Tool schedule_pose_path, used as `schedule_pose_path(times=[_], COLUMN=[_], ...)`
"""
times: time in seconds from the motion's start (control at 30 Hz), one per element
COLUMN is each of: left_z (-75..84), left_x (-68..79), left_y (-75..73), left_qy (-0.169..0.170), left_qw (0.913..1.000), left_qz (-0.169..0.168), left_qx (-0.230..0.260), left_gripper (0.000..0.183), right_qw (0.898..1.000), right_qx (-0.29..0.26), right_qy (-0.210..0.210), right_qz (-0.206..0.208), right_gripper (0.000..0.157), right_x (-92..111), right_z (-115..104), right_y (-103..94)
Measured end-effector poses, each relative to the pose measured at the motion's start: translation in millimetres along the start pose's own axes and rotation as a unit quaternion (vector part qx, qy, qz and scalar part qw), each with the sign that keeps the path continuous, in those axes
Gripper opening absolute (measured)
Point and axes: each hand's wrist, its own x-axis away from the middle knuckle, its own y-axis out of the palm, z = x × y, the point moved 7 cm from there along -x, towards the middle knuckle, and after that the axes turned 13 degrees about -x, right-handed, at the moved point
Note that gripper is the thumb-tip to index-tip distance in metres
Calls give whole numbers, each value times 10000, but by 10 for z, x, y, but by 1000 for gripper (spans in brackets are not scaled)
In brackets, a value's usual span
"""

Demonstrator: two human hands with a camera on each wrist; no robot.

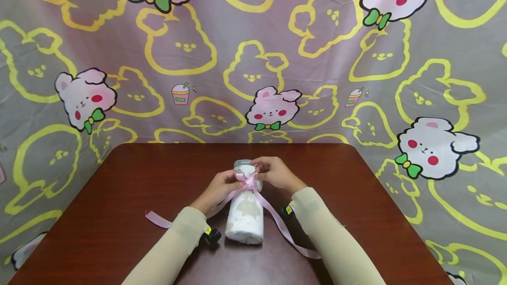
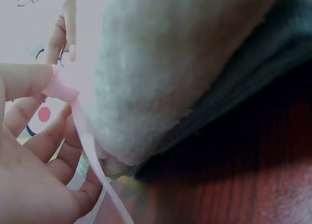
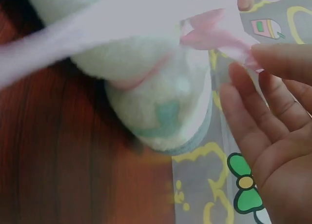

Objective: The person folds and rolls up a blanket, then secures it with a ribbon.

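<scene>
A rolled white towel (image 1: 246, 219) with grey-beige patches lies lengthwise on the table, its near end facing me. Around its upper part a pink ribbon (image 1: 249, 182) is tied, with a bow-like knot on top. From the left, my left hand (image 1: 220, 188) pinches a loop of the ribbon between thumb and finger, seen closely in the left wrist view (image 2: 61, 85). On the other side, my right hand (image 1: 277, 173) pinches another piece of the ribbon (image 3: 219, 31) between thumb and fingertips. The knot's exact form is blurred.
The dark red-brown table (image 1: 119, 197) reaches back to a patterned cloth backdrop (image 1: 317, 69). One ribbon tail (image 1: 158, 220) trails left across the tabletop, and another tail (image 1: 285, 232) runs toward the right forearm. Wrist-worn black cameras (image 1: 213, 235) sit under the sleeves.
</scene>
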Motion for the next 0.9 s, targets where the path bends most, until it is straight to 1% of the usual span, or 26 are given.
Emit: schedule_pose_path(times=[0.07, 0.13, 0.17, 0.3, 0.33, 0.4, 0.53, 0.6, 0.67, 0.73, 0.8, 0.9], left_z=[31, 80, 113, 245, 266, 255, 150, 103, 89, 90, 104, 188], left_x=[-6, 0, 8, 42, 47, 35, -22, -44, -53, -54, -45, -5], left_y=[-45, -81, -93, -109, -112, -126, -164, -188, -210, -226, -233, -223], left_qy=[85, 85, 69, 44, 29, -30, -146, -150, -112, -74, -101, -108], left_qw=[9990, 9971, 9959, 9937, 9934, 9926, 9908, 9894, 9880, 9880, 9886, 9899], left_qz=[263, 420, 473, 493, 509, 554, 710, 811, 904, 942, 912, 789], left_qx=[-345, -629, -769, -1001, -1028, -1079, -1146, -1196, -1250, -1225, -1195, -1173], left_gripper=[19, 16, 14, 13, 12, 12, 12, 13, 15, 17, 19, 18], right_qw=[9997, 9990, 9988, 9979, 9977, 9969, 9951, 9942, 9934, 9928, 9923, 9924], right_qx=[-225, -409, -443, -521, -546, -622, -779, -832, -868, -899, -932, -923], right_qy=[-55, -90, -100, -91, -80, -61, -30, -17, -14, -32, -59, -93], right_qz=[53, 124, 170, 372, 403, 473, 601, 678, 747, 790, 811, 803], right_gripper=[34, 34, 34, 33, 33, 32, 31, 30, 28, 28, 27, 27], right_x=[1, 5, 8, 25, 29, 42, 75, 92, 108, 124, 140, 161], right_z=[10, 16, 16, 20, 18, 17, -2, -8, -11, -15, -24, -45], right_y=[-12, -25, -33, -74, -82, -96, -109, -116, -123, -132, -144, -164])
